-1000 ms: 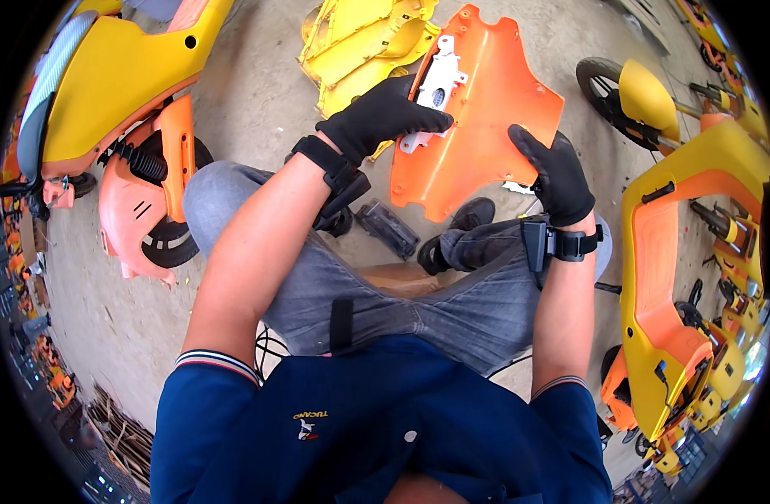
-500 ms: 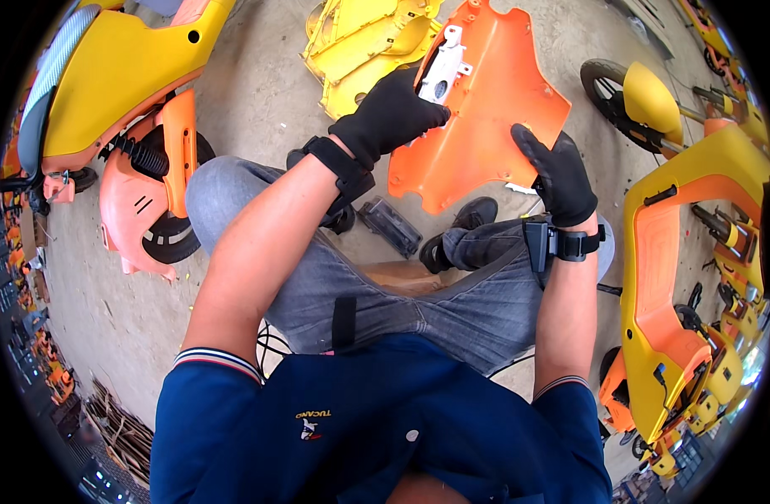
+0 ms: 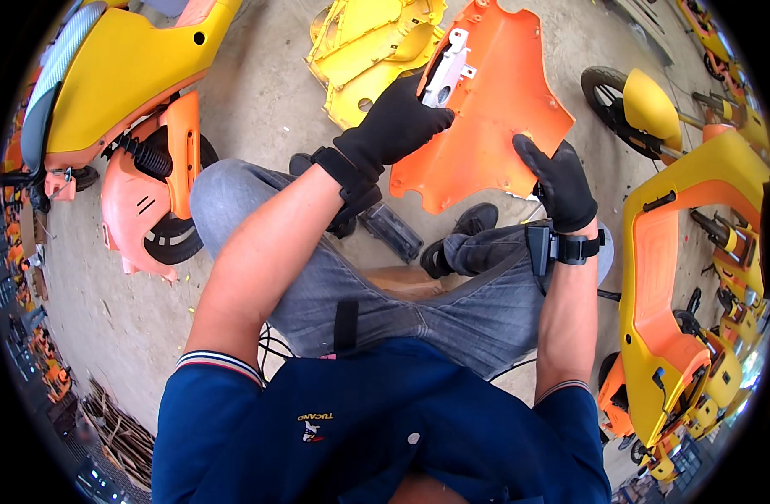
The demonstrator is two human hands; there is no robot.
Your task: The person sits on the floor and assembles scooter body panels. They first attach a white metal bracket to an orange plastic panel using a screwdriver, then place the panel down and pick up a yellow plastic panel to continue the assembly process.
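An orange scooter body panel (image 3: 494, 109) with its ribbed inner side up is held in front of me, over the gap between my knees. A narrow white fitting, perhaps a lamp housing (image 3: 446, 71), sits along the panel's left edge. My left hand (image 3: 398, 122), in a black glove, is closed round that edge just below the white fitting; some of its fingers are hidden. At the panel's lower right corner my right hand (image 3: 563, 185), also gloved in black, grips the edge with the thumb on the upper face. Its other fingers are partly out of sight.
Yellow body panels (image 3: 368, 59) lie on the floor beyond my left hand. A yellow and orange scooter (image 3: 125, 84) stands at the left, another scooter frame (image 3: 654, 260) at the right. Below the panel, a dark oblong part (image 3: 391, 233) rests on the floor between my feet.
The panel has tilted slightly and shifted a little to the right with the white fitting. My left hand has moved slightly down and right; my right hand stays at the corner.
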